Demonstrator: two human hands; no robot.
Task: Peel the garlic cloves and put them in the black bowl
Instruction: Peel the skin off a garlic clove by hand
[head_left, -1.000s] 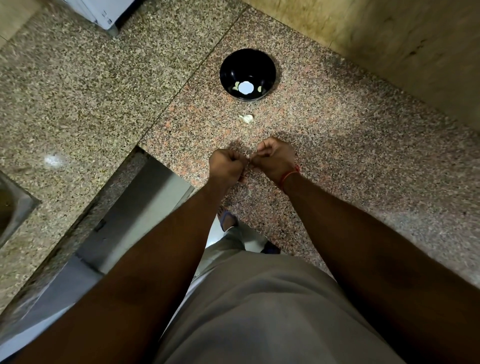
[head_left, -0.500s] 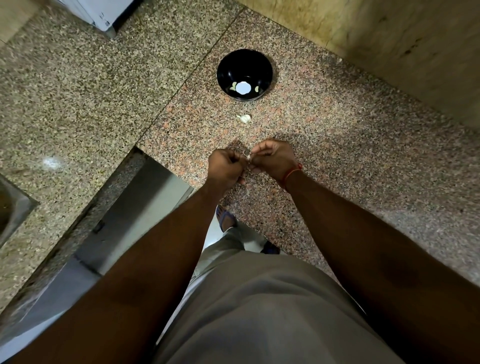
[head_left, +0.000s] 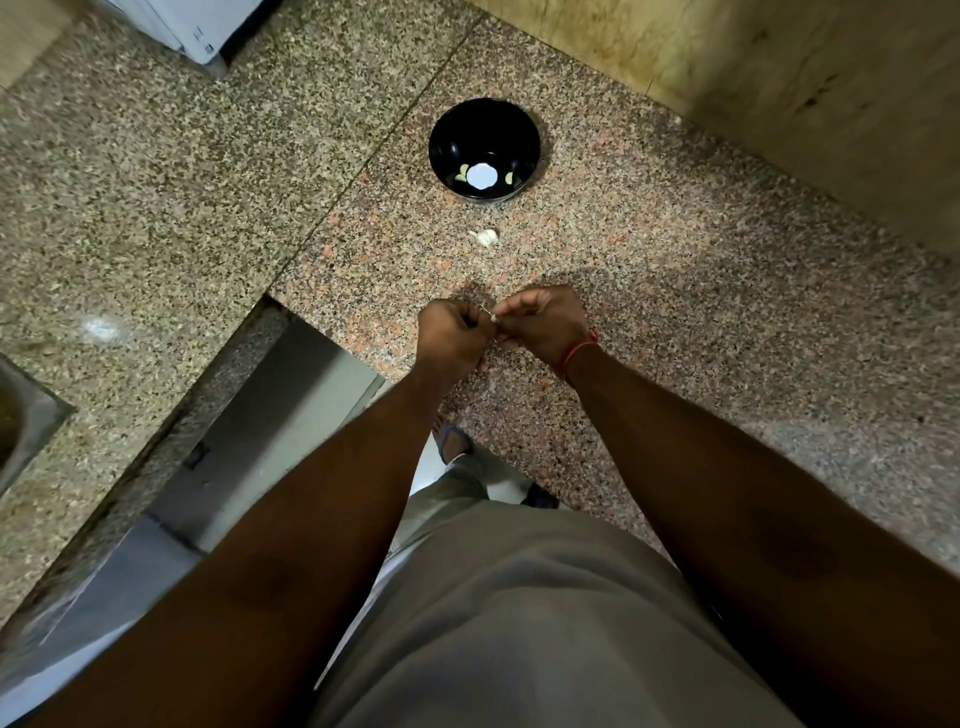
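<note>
Garlic clove is pinched between both hands, held just above the granite counter near its front edge. The left hand is curled tight around one end and the right hand grips the other end with thumb and fingertips, and the clove itself is barely visible, just a pale sliver between them. Further back, toward the wall, sits the black bowl with a couple of pale peeled cloves in the bottom. Between the bowl and the hands there's one more clove lying loose on the counter. Red thread is on the right wrist.
</note>
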